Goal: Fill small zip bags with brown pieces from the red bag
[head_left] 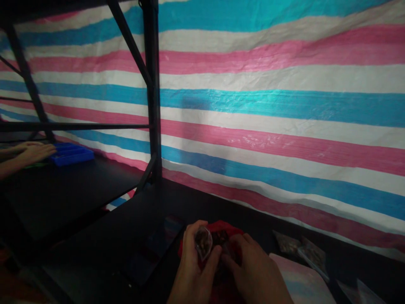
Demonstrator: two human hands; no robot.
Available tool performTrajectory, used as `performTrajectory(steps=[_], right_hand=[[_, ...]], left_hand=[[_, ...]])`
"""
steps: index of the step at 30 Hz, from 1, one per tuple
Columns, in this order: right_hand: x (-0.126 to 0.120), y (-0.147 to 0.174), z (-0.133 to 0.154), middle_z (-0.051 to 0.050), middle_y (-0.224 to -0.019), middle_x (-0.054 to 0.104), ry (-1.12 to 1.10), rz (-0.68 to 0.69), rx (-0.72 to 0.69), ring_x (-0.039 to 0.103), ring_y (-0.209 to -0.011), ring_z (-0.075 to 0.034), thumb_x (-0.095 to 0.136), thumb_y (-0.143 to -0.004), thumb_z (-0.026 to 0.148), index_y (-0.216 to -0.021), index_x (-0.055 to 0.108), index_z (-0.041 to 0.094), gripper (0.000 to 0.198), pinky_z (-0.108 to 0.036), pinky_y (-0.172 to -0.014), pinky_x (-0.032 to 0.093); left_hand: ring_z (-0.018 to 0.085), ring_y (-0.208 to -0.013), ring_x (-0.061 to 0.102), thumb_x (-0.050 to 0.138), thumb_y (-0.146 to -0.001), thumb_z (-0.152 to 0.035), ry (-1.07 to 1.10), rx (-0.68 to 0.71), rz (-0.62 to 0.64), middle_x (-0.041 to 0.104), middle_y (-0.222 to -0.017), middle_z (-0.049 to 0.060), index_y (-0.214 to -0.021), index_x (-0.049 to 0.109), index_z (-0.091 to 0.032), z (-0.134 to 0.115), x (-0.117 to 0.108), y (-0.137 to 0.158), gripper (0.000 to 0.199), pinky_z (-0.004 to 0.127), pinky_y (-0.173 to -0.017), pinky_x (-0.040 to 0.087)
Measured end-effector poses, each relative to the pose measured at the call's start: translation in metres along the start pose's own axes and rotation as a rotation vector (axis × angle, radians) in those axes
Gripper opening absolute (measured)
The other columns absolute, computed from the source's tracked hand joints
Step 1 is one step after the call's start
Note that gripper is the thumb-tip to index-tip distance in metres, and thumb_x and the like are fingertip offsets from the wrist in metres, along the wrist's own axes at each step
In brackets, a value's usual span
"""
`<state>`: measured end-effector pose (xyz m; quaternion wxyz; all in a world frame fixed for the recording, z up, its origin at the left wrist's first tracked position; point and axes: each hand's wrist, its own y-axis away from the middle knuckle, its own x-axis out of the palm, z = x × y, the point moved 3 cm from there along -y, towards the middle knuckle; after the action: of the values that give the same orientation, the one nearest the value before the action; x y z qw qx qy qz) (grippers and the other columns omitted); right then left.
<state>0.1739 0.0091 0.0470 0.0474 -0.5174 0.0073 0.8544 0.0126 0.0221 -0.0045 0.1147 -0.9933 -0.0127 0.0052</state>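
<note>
My left hand [196, 266] is closed around a small clear plastic bag [204, 243]. The bag's mouth faces up, and small brown pieces show inside it. Just to its right, my right hand [256, 266] has its fingers bent down into a red container or bag [229, 227] that holds dark brown pieces. Whatever sits between those fingertips is too dark to make out. Both hands are close together over the red thing, hiding much of it.
Two filled clear bags [313, 254] lie right of my hands, beside a pale rounded board or lid [303, 276]. Flat clear bags [363, 293] are at lower right. A dark, glossy flat panel [155, 251] lies left. Beyond the black post [153, 97], another person's hands [34, 152] touch a blue tray [74, 154].
</note>
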Motion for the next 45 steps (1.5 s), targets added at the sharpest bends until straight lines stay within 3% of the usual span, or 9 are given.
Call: performTrajectory(steps=[6, 9, 14, 21, 27, 31, 34, 40, 45], right_hand=[[-0.011, 0.002, 0.008, -0.014, -0.137, 0.067, -0.231, -0.125, -0.112, 0.062, -0.129, -0.033, 0.057, -0.094, 0.032, -0.134, 0.07, 0.022, 0.044, -0.048, -0.111, 0.046], [-0.017, 0.005, 0.019, -0.009, -0.134, 0.07, -0.488, -0.118, -0.223, 0.063, -0.128, -0.026, 0.051, -0.096, 0.033, -0.13, 0.072, 0.025, 0.041, -0.041, -0.112, 0.046], [-0.018, 0.009, 0.026, -0.004, -0.108, 0.08, -0.681, -0.02, -0.202, 0.072, -0.102, -0.023, 0.06, -0.09, 0.031, -0.103, 0.079, 0.024, 0.024, -0.033, -0.094, 0.053], [-0.025, 0.01, 0.011, -0.007, -0.09, 0.081, -0.901, -0.135, -0.053, 0.076, -0.086, -0.027, 0.067, -0.086, 0.047, -0.089, 0.078, 0.02, 0.029, -0.033, -0.077, 0.055], [-0.011, 0.011, 0.006, -0.004, -0.084, 0.08, -0.686, -0.166, 0.065, 0.076, -0.081, -0.025, 0.062, -0.088, 0.03, -0.097, 0.075, 0.022, 0.018, -0.033, -0.074, 0.053], [-0.001, 0.011, 0.01, -0.005, -0.094, 0.081, -0.509, -0.16, 0.106, 0.077, -0.088, -0.026, 0.059, -0.091, 0.024, -0.11, 0.073, 0.024, 0.024, -0.033, -0.075, 0.051], [0.003, 0.011, 0.013, -0.005, -0.103, 0.081, -0.447, -0.139, 0.106, 0.077, -0.096, -0.026, 0.059, -0.093, 0.023, -0.115, 0.074, 0.026, 0.027, -0.034, -0.08, 0.051], [0.003, 0.01, 0.017, -0.004, -0.095, 0.082, -0.399, -0.114, 0.093, 0.077, -0.089, -0.024, 0.064, -0.09, 0.022, -0.108, 0.078, 0.026, 0.024, -0.032, -0.077, 0.049], [0.0, 0.011, 0.019, -0.002, -0.091, 0.081, -0.378, -0.157, 0.053, 0.076, -0.085, -0.023, 0.064, -0.089, 0.024, -0.103, 0.079, 0.027, 0.021, -0.032, -0.076, 0.049]], left_hand=[[0.029, -0.131, 0.065, 0.063, -0.094, -0.061, 0.242, -0.176, 0.019, 0.066, -0.14, 0.013, -0.145, 0.043, -0.028, -0.015, 0.001, 0.004, 0.064, 0.045, -0.113, 0.052], [0.027, -0.118, 0.072, 0.07, -0.089, -0.058, 0.352, -0.14, 0.023, 0.072, -0.129, 0.009, -0.128, 0.051, -0.029, -0.016, 0.0, 0.001, 0.052, 0.044, -0.105, 0.056], [0.026, -0.095, 0.074, 0.082, -0.075, -0.048, 0.432, -0.025, 0.014, 0.072, -0.092, 0.003, -0.084, 0.051, -0.029, -0.008, 0.004, -0.011, 0.038, 0.044, -0.09, 0.06], [0.024, -0.087, 0.076, 0.072, -0.084, -0.063, 0.464, -0.173, 0.174, 0.078, -0.098, 0.004, -0.101, 0.062, -0.026, -0.021, 0.015, -0.001, 0.042, 0.036, -0.081, 0.059], [0.029, -0.088, 0.079, 0.062, -0.085, -0.06, 0.081, -0.349, 0.113, 0.082, -0.092, 0.005, -0.102, 0.068, -0.025, -0.025, 0.012, 0.009, 0.039, 0.04, -0.079, 0.062], [0.032, -0.104, 0.08, 0.053, -0.094, -0.047, -0.073, -0.423, -0.004, 0.08, -0.117, 0.017, -0.125, 0.064, -0.019, -0.014, 0.012, 0.014, 0.044, 0.044, -0.091, 0.061], [0.032, -0.112, 0.078, 0.051, -0.096, -0.042, -0.071, -0.434, -0.074, 0.077, -0.125, 0.02, -0.135, 0.06, -0.017, -0.003, 0.015, 0.015, 0.047, 0.046, -0.099, 0.059], [0.032, -0.093, 0.082, 0.059, -0.094, -0.041, 0.071, -0.43, -0.063, 0.083, -0.111, 0.016, -0.142, 0.06, -0.02, 0.016, 0.016, 0.016, 0.053, 0.045, -0.083, 0.064], [0.029, -0.103, 0.081, 0.051, -0.097, -0.05, 0.03, -0.404, -0.031, 0.08, -0.123, 0.015, -0.144, 0.059, -0.021, 0.015, 0.009, 0.015, 0.056, 0.042, -0.088, 0.064]])
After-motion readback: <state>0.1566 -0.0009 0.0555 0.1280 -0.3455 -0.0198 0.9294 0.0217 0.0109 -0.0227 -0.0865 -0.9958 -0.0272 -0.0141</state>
